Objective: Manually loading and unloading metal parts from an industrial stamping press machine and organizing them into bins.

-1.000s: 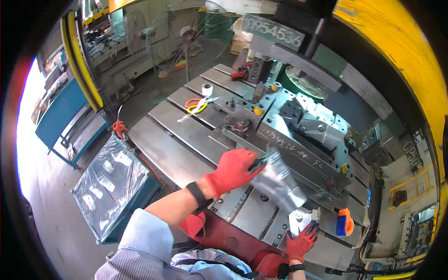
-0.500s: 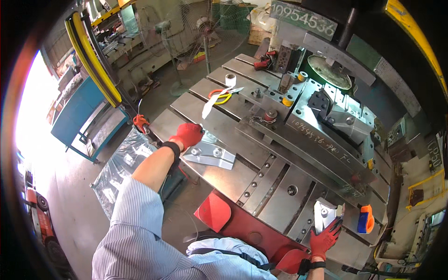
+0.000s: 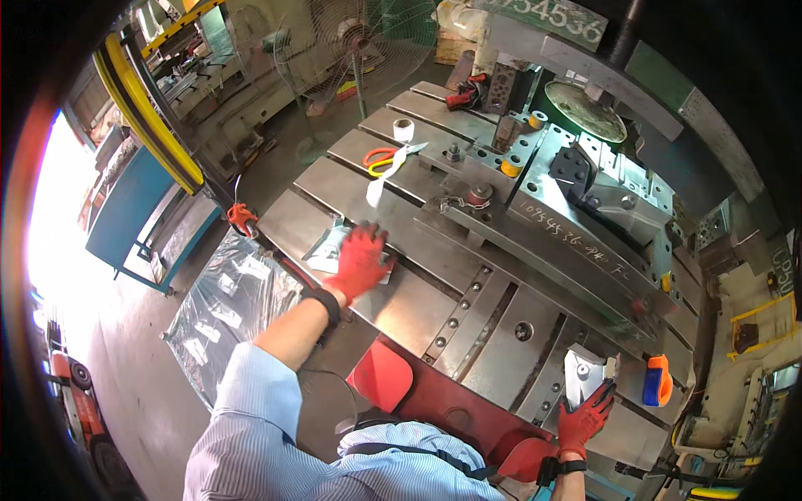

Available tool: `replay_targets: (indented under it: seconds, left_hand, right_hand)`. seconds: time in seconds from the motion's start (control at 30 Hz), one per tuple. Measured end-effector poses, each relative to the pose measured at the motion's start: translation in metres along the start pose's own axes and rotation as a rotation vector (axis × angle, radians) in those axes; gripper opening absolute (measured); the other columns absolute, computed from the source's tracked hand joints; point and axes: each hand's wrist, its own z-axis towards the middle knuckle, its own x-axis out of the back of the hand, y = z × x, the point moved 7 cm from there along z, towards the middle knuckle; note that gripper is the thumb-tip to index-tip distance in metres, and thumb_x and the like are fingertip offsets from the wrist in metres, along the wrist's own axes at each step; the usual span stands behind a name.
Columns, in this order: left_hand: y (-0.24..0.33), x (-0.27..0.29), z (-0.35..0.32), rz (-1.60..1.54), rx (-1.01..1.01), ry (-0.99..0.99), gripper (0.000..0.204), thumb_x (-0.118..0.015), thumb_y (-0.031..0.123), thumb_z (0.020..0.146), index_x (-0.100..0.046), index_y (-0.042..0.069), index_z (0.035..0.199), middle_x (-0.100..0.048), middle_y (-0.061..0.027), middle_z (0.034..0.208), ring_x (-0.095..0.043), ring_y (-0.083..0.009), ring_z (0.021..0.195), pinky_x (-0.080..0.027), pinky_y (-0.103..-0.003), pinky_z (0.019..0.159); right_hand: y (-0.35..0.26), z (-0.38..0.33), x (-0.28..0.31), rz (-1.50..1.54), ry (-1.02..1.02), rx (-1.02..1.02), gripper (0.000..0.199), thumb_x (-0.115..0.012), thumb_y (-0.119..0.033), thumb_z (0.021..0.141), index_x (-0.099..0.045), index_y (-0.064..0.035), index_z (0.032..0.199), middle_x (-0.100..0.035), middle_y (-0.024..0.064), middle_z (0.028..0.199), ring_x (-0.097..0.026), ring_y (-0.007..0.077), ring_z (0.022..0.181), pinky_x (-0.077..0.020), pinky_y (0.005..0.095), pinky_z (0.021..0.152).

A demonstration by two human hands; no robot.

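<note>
My left hand (image 3: 362,264), in a red glove, hovers over or touches a silver bracket-like metal part (image 3: 327,247) on the left side of the slotted steel table. Its fingers are spread, slightly blurred, and they cover the part's right end. At the table's near right, my right hand (image 3: 586,420), also gloved in red, grips the near end of a second silver metal part (image 3: 582,376). The thumb lies on one side of that part and the fingers on the other. An orange-and-blue roll-shaped object (image 3: 657,381) stands just right of it.
Scissors (image 3: 378,161) with red and yellow handles lie under a white strip, near a white tape roll (image 3: 403,130). A heavy steel die block (image 3: 568,242) fills the table's right rear. Left are a plastic-covered surface (image 3: 225,309) and a blue cart (image 3: 138,209); a fan (image 3: 359,42) stands behind.
My left hand has slid right and nearer, from the left part's far left end to its right end, and its fingers have spread. My right hand stays on its part. The view has shifted slightly.
</note>
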Motion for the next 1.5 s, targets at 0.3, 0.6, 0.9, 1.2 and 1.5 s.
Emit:
replay_targets:
  seconds: [0.3,0.6,0.9,1.2,1.5]
  left_hand:
    - [0.012,-0.044,-0.034,-0.15,0.006,0.107,0.058,-0.059,0.032,0.085,-0.048,0.003,0.134,-0.046,-0.0198,0.136,-0.039,-0.0385,0.131,-0.027,-0.049,0.112]
    - [0.031,-0.005,-0.091,-0.283,0.009,0.057,0.066,-0.064,0.027,0.082,-0.042,0.0,0.138,-0.043,-0.024,0.138,-0.037,-0.0428,0.131,-0.029,-0.051,0.111]
    - [0.068,-0.005,-0.186,-0.381,0.039,-0.014,0.063,-0.06,0.019,0.084,-0.039,0.002,0.141,-0.036,-0.0221,0.147,-0.031,-0.0421,0.137,-0.026,-0.054,0.111]
    - [0.078,0.008,-0.176,-0.402,0.031,0.032,0.06,-0.06,0.017,0.086,-0.04,0.004,0.141,-0.042,-0.0189,0.144,-0.037,-0.0396,0.134,-0.033,-0.051,0.108]
    - [0.088,0.04,-0.163,-0.376,-0.012,0.063,0.047,-0.057,0.015,0.089,-0.049,-0.003,0.131,-0.05,-0.0277,0.13,-0.045,-0.0473,0.121,-0.038,-0.053,0.103]
  right_hand:
    - [0.01,0.0,0.002,0.094,0.07,0.052,0.119,-0.086,-0.04,0.057,-0.022,-0.0028,0.15,-0.026,0.0242,0.152,-0.03,0.0404,0.137,-0.0275,0.0465,0.113]
    - [0.004,0.019,0.075,0.14,0.07,0.214,0.106,-0.081,-0.04,0.065,-0.028,-0.0024,0.148,-0.032,0.0246,0.148,-0.029,0.0427,0.136,-0.026,0.054,0.109]
    - [-0.081,0.154,0.202,0.049,0.319,0.484,0.1,-0.079,-0.04,0.07,-0.028,-0.006,0.149,-0.03,0.0257,0.147,-0.032,0.0445,0.134,-0.0285,0.0531,0.109]
    - [-0.147,0.291,0.207,-0.175,0.207,0.552,0.102,-0.078,-0.037,0.069,-0.023,-0.015,0.152,-0.034,0.0216,0.15,-0.041,0.0448,0.13,-0.0321,0.0531,0.106]
    - [-0.196,0.317,0.144,-0.554,0.389,0.699,0.055,-0.043,-0.017,0.092,-0.038,-0.0039,0.145,-0.048,0.0225,0.139,-0.05,0.0413,0.123,-0.0358,0.0565,0.103]
